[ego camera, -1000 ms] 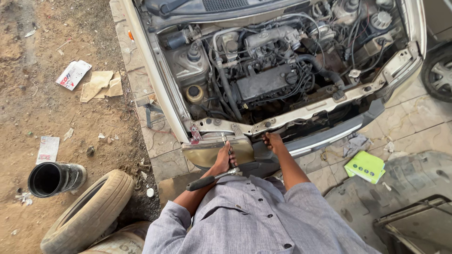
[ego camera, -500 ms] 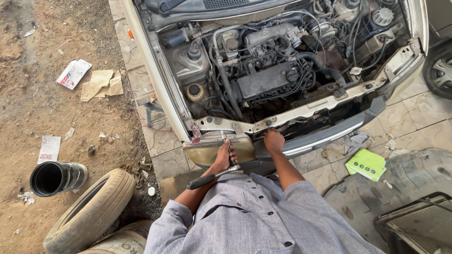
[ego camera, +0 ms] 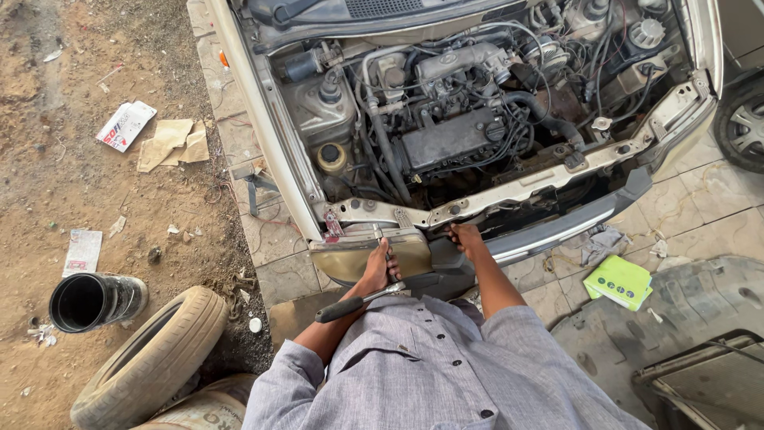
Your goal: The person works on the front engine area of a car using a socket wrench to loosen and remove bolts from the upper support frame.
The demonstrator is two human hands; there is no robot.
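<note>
Left hand point(ego camera: 377, 269): fingers closed round the head end of a ratchet point(ego camera: 354, 302), palm against the headlamp point(ego camera: 372, 255); the black handle runs out toward 8 o'clock over the forearm.
Right hand point(ego camera: 465, 239): fingers curled over the edge of the front panel point(ego camera: 509, 191), just at 3 o'clock of the headlamp; how tightly they grip cannot be told.
Headlamp: yellowed lens, seated at the car's front corner, under the panel, touching the left hand.
Engine bay point(ego camera: 461, 119): at 12 o'clock of both hands, bonnet off or up, hoses and block exposed.
Bumper point(ego camera: 581, 219): grey, hanging below the panel, at 3 o'clock of the right hand.
Tyre point(ego camera: 151, 358): at 8 o'clock, lying on dirt.
Black pipe point(ego camera: 95, 301): just at 9 o'clock of the tyre.
Green packet point(ego camera: 621, 281): at 3 o'clock, on tiled floor.
</note>
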